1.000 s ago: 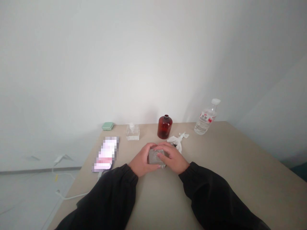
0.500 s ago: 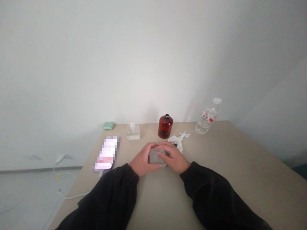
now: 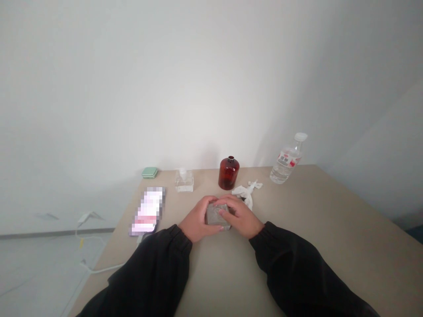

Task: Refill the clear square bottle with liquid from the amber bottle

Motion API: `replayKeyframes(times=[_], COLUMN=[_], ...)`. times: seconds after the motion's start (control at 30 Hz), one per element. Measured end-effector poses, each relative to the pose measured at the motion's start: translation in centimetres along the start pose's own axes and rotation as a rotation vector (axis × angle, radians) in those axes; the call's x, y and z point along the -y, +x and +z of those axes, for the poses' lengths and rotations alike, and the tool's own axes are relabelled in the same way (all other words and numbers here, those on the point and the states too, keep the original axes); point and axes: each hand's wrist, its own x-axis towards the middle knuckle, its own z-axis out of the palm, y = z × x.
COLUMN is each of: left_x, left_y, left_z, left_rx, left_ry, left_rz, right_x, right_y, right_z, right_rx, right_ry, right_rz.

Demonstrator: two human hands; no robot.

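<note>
A grey block (image 3: pixel 217 215) is held between both hands, near the middle of the table (image 3: pixel 333 211) and towards its near side. Two-handed handling of the block is judged to be the step in hand. The block's surface is largely covered by fingers, so its exact material cannot be told.

The grip is narrow and closed on the block. The left hand (image 3: pixel 196 220) is cupped around the block's left side, with its fingers reaching over the far edge. The right hand (image 3: pixel 240 215) is laid over the top and right side, with its fingertips (image 3: pixel 220 212) pressed onto the upper face. Whether the block is resting on the table or raised slightly above it cannot be told.

A crumpled white tissue (image 3: pixel 246 193) lies just behind the right hand. Farther back, an amber bottle (image 3: pixel 228 173) stands upright between the tissue and a square glass bottle (image 3: pixel 183 182). A water bottle (image 3: pixel 286 160) stands near the far right corner. To the left of the hands, a phone (image 3: pixel 147 210) lies flat, its screen pixelated, and a small green case (image 3: pixel 150 172) is placed at the far edge. Black sleeves (image 3: pixel 152 268) cover both forearms.
</note>
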Motion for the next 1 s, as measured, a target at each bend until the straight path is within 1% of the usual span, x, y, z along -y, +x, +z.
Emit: replayKeyframes(times=[0.53,1.0], left_x=[0.03,0.29], left_y=[0.01,0.02], left_z=[0.0,-0.05], left_rx=[0.001,0.006], left_ry=[0.007,0.008], left_rz=[-0.021,0.0], right_x=[0.06,-0.02], right_y=[-0.07,-0.11], right_z=[-0.01,0.02], right_rx=[0.014,0.013], right_ry=[-0.006,0.004], right_rz=[0.015,0.021])
